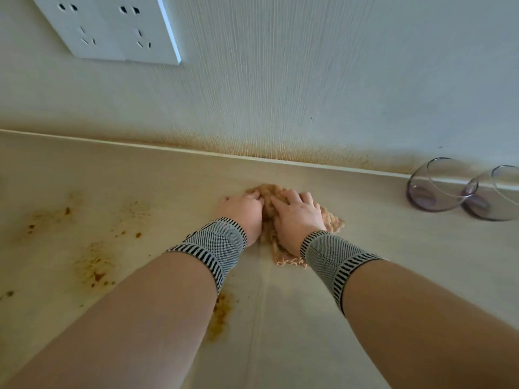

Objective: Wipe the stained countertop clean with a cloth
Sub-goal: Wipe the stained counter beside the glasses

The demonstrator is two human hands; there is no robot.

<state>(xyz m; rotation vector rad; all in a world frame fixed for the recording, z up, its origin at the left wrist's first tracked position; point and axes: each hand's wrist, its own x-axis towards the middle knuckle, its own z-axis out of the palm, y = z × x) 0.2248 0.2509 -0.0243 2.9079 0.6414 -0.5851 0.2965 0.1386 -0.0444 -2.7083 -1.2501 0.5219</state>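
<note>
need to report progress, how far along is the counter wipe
Done: the countertop right of the cloth shows no spots. In hand: left hand and right hand both press the cloth near the wall. Left: brown stains on the left side and under the left forearm.

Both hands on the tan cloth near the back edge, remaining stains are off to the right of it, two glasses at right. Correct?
Not quite: in the head view the remaining stains lie to the left of the cloth, not the right. The rest holds: left hand and right hand are both on the cloth near the countertop's back edge, two glasses at right.
</note>
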